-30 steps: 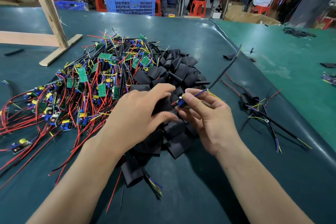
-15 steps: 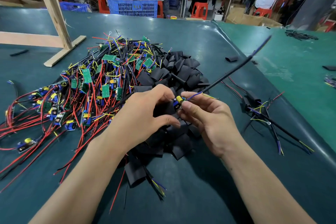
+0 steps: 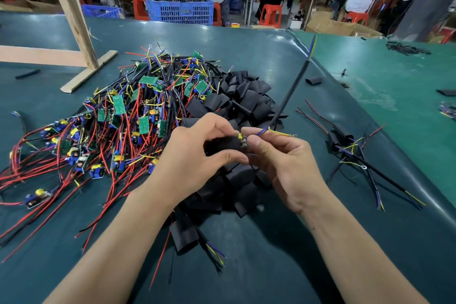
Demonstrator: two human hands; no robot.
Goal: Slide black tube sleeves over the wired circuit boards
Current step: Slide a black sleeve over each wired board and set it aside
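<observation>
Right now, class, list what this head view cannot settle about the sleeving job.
- Head view: how far the circuit board sits inside the black tube sleeve; left hand and right hand cover it.
- Sleeves lower in the pile: buried.
- Blue crate contents: too small and blurred.

Bright even overhead light, soft sheen patches on the green table (image 3: 246,39), faint shadows under both forearms, wide-angle bowing at frame edges, background workers at top slightly soft, centre sharp.
</observation>
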